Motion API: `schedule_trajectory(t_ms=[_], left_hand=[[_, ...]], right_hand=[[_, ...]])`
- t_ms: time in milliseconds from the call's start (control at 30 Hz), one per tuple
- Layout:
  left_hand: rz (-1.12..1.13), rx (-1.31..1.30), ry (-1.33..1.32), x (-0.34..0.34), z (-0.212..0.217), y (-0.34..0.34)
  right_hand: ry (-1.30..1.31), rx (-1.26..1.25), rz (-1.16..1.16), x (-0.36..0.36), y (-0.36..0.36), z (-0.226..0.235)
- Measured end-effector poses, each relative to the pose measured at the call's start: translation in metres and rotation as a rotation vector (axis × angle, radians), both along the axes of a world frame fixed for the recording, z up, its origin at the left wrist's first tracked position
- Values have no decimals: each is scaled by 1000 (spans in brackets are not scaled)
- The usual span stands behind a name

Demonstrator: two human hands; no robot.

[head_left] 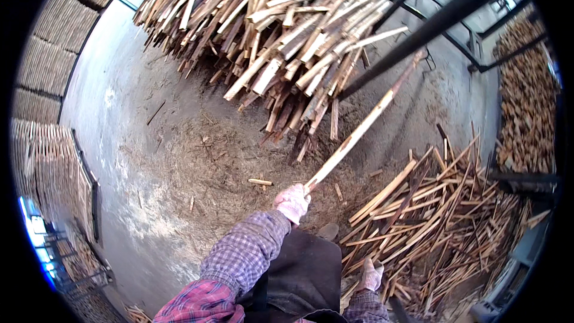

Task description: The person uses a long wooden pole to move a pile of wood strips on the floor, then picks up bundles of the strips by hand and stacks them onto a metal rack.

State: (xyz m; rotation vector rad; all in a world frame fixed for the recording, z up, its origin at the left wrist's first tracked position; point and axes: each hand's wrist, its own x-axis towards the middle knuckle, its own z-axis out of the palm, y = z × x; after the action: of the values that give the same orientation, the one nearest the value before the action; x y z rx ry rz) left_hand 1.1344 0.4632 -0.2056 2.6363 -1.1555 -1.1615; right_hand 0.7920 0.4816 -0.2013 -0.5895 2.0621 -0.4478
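My left hand [292,202], in a light work glove with a plaid sleeve behind it, grips the near end of a long pale wooden slat [359,131]. The slat slants up and to the right, its far end near a dark metal bar [436,21]. My right hand [371,275], also gloved, hangs low beside my dark apron, just above the scattered slats [436,215] on my right; whether it holds anything I cannot tell. A big heap of stacked slats [281,30] lies ahead.
Sawdust and wood chips cover the concrete floor [197,161]. Stacked timber racks [48,167] stand at the left. A dark metal frame [478,60] and another wood pile [529,96] are at the right. A short stick [260,182] lies near my left hand.
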Motion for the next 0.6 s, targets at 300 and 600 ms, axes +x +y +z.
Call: schedule_trajectory(t_ms=[300,600], left_hand=[[-353,35,-400,-65,-6,23],[-145,682,-267,-36,12,122]], right_hand=[[-139,60,-161,-64,93,-35],[-136,79,-357,-137,147,-28]])
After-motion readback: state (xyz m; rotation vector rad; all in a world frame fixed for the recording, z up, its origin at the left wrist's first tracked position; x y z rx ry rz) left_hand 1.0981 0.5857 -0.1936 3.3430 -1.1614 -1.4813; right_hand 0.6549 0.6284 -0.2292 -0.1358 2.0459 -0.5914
